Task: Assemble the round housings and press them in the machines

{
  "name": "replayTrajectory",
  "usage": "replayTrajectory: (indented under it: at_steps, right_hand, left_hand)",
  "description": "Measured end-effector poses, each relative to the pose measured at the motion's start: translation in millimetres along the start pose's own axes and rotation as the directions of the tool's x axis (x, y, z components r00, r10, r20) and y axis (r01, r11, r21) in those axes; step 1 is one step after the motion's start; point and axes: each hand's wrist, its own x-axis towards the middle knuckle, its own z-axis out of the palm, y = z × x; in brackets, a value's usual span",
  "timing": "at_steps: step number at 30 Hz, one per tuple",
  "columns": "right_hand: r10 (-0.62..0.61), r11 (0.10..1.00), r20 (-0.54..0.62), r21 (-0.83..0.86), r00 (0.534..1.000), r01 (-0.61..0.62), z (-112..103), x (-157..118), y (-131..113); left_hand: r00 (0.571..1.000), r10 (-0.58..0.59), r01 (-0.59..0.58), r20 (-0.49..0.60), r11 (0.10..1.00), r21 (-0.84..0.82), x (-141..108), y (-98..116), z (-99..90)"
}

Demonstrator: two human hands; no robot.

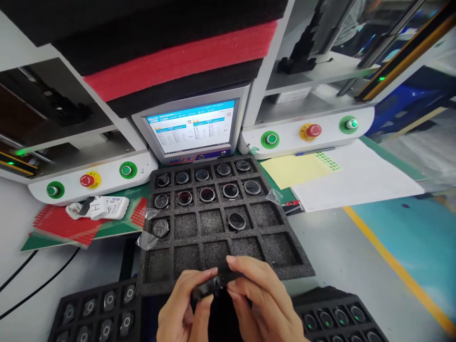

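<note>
Near the bottom middle, a small black watch case [208, 288] is seen nearly edge-on, its face hidden from me. My left hand [183, 304] pinches its left end between thumb and forefinger. On the other end, the fingers of my right hand [258, 297] close round it and cover much of it. Just beyond both hands lies a black foam tray [153, 284] with square pockets. Round watch cases fill its two back rows, and a watch case [237, 221] sits in the third row, as does another watch case [161, 228] at the left.
A lit monitor [192, 128] stands behind the tray, between press stations with a red stop button [313, 130] and green buttons. Lower foam trays [57, 313] flank my hands. White paper [356, 185] lies right; a white handheld device [116, 207] and red sticker sheets [67, 222] lie left.
</note>
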Motion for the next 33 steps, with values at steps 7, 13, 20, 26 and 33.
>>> replayTrajectory:
  at_steps: [7, 13, 20, 26, 33]
  right_hand:
    - [0.168, 0.959, -0.015, -0.231, 0.986, -0.166, -50, 8, 54]
    - [0.675, 0.728, -0.015, -0.150, 0.737, -0.669, -73, 58, 173]
    - [0.750, 0.661, 0.037, 0.002, 0.661, -0.750, -75, 70, 146]
    - [0.720, 0.646, 0.095, 0.271, 0.688, -0.714, -63, 46, 51]
    - [0.664, 0.487, 0.329, 0.493, 0.672, -0.721, -29, 3, 3]
  left_hand:
    - [0.852, -0.324, 0.262, -0.411, 0.944, -0.200, 45, -17, 0.0]
    - [0.770, -0.638, 0.593, -0.020, 0.726, -0.348, 39, -13, 13.6]
    - [0.765, -0.599, 0.640, 0.238, 0.749, -0.172, 24, 1, 18.5]
    - [0.742, -0.598, 0.670, 0.303, 0.684, -0.289, 20, 6, 18.3]
    - [0.789, -0.529, 0.601, 0.313, 0.770, -0.212, 4, 8, 14.3]
